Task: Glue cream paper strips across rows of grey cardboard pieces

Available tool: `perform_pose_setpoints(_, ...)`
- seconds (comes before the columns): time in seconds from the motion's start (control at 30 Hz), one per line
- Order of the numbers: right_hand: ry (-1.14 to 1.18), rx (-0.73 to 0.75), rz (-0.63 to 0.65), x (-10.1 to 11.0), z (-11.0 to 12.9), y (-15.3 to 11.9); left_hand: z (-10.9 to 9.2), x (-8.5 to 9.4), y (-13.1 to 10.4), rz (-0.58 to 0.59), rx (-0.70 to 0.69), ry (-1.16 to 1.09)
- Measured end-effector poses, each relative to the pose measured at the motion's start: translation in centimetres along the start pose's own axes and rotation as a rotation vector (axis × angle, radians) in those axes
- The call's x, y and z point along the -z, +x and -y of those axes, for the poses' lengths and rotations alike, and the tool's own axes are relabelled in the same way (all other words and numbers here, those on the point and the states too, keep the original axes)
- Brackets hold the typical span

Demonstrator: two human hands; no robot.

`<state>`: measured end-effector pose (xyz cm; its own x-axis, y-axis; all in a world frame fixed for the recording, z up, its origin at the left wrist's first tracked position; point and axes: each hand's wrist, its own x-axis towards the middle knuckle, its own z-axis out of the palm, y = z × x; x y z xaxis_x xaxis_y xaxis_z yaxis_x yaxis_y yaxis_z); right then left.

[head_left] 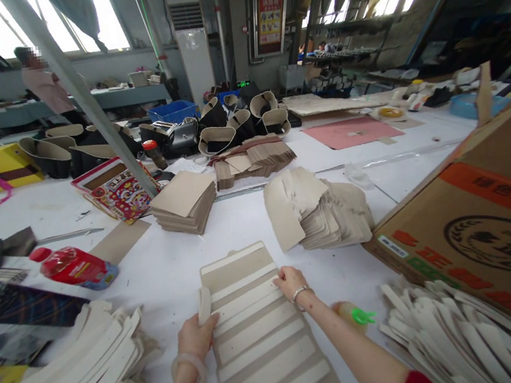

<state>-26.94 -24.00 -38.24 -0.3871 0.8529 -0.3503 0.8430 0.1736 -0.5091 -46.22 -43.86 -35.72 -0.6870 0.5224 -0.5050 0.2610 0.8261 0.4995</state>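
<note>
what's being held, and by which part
Right hand: the right end of a pale strip. Left hand: its left end, plus another strip, low down.

White tabletop [240,219]. Striped board [266,343] laid centrally, between left strip pile [76,378] and right strip pile [450,338]. Sheet stack [184,199] and fanned pieces [318,211] placed beyond board. Red bottle [77,266] laid on side at left; cardboard box [490,220] set at right; pink sheet [347,133] laid farther back.

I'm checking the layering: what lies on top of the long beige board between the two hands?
Pale strips lie crosswise on the beige board, with its darker surface showing between them. The right hand touches one strip. What the strips cover cannot be seen.
</note>
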Motion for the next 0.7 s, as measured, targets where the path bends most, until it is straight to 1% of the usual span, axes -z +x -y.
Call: perform_pose_setpoints(0.7, -0.043, -0.003, 0.005, -0.03, 0.01, -0.16, 0.15, -0.11, 0.28, 0.016, -0.018, 0.042)
